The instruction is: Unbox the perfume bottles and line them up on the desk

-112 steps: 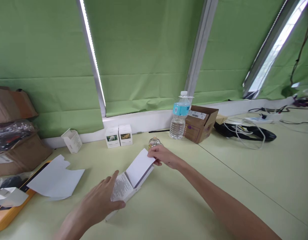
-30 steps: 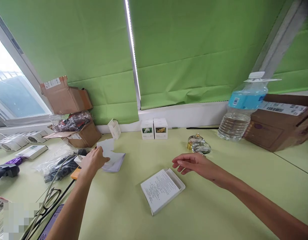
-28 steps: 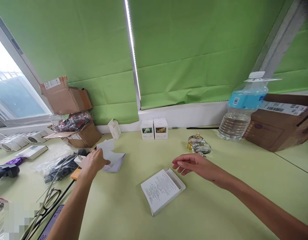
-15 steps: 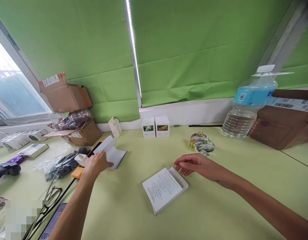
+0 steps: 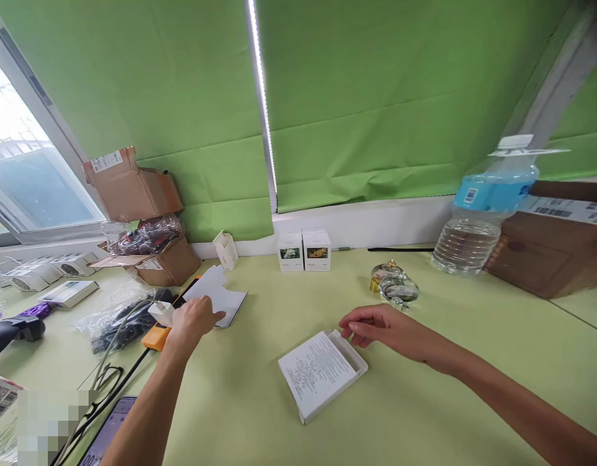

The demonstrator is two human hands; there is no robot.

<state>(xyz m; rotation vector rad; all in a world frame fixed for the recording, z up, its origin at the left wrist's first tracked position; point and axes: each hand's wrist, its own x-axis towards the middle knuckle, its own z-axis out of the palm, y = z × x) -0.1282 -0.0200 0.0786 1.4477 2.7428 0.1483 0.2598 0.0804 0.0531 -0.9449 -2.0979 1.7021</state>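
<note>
My left hand is over the lower left part of a white paper, its thumb on the sheet and the other fingers curled, partly hidden. The paper lies creased beside an orange and black power strip with a white plug in it. In front of me rests a flat white box with printed text, its right end open and showing a pale inner tray. My right hand hovers at that open end, holding nothing, its fingers loosely bent and apart.
Two small white boxes with flower pictures stand by the wall, near an open small carton. Behind my right hand are clear glass ornaments. A large water bottle and brown carton stand right. Left are cables, glasses and a phone.
The raised part of the white paper has dropped, and the sheet lies flatter. My left hand stays at it. My right hand has barely moved, and the view has shifted slightly.
</note>
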